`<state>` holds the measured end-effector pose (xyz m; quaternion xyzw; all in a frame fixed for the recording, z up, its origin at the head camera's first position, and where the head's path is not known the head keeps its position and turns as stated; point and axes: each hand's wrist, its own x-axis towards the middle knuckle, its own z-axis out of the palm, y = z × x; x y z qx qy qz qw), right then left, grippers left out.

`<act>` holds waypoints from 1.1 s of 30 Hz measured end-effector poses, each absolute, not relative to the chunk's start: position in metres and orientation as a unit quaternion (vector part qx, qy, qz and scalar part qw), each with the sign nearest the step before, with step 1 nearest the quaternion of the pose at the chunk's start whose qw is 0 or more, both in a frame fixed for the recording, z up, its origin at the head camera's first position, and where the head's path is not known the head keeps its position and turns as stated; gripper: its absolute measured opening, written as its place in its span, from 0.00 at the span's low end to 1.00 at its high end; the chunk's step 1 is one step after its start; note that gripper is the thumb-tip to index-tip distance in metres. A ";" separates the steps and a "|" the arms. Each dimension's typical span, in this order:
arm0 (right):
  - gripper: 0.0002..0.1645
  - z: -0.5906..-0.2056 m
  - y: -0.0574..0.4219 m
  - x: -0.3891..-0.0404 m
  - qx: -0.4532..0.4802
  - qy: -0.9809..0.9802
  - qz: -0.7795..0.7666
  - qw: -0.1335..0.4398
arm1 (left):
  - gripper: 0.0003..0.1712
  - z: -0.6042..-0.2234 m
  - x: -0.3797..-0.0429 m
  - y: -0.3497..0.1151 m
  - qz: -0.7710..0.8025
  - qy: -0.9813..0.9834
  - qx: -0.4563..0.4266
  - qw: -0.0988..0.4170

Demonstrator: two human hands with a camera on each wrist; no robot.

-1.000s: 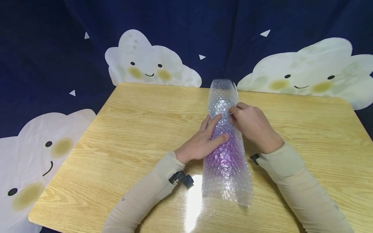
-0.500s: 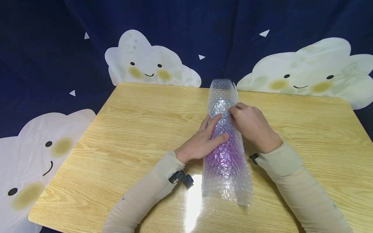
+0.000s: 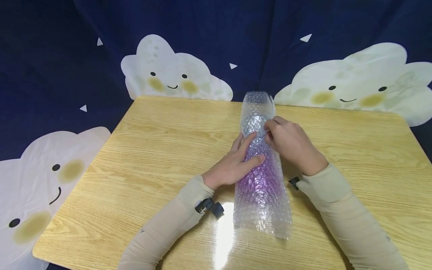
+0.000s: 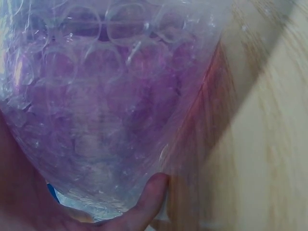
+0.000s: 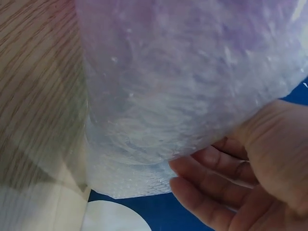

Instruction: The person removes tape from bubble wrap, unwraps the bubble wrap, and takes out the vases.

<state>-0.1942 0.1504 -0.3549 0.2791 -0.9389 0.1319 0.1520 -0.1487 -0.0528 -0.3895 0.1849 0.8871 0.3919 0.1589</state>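
A long roll of clear bubble wrap (image 3: 261,221) lies lengthwise on the table, wrapped round a purple object (image 3: 261,176) whose kind is blurred by the bubbles. On its left side rests my left hand (image 3: 233,165), thumb and index finger stretched across the top of the wrap. The left wrist view shows the purple object (image 4: 106,96) close up, with a fingertip against the side of the wrap. My right hand (image 3: 291,144) pinches the wrap's right edge near its upper part. In the right wrist view that hand's curled fingers (image 5: 207,180) are at the wrap's edge; the pinch point is hidden.
The wooden table (image 3: 162,150) has rounded corners, and the wrap's far end reaches its back edge. Behind hangs a dark blue curtain (image 3: 202,18) with printed clouds. A dark wrist camera (image 3: 210,207) sits on the left sleeve, another (image 3: 294,183) on the right.
Almost nothing differs. The right hand has shifted very slightly at the wrap's edge; the left hand and the bundle stay in place.
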 end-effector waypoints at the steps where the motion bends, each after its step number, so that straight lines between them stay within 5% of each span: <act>1: 0.09 -0.355 0.151 -0.195 0.278 -0.939 0.135 0.149 | 0.47 -0.389 -0.149 -0.053 0.393 0.887 0.185 0.159; 17: 0.11 -0.353 0.153 -0.197 0.255 -0.948 0.177 0.064 | 0.47 -0.390 -0.149 -0.052 0.391 0.887 0.189 0.159; 33: 0.07 -0.357 0.153 -0.196 0.257 -0.947 0.181 0.067 | 0.47 -0.390 -0.148 -0.052 0.393 0.886 0.188 0.157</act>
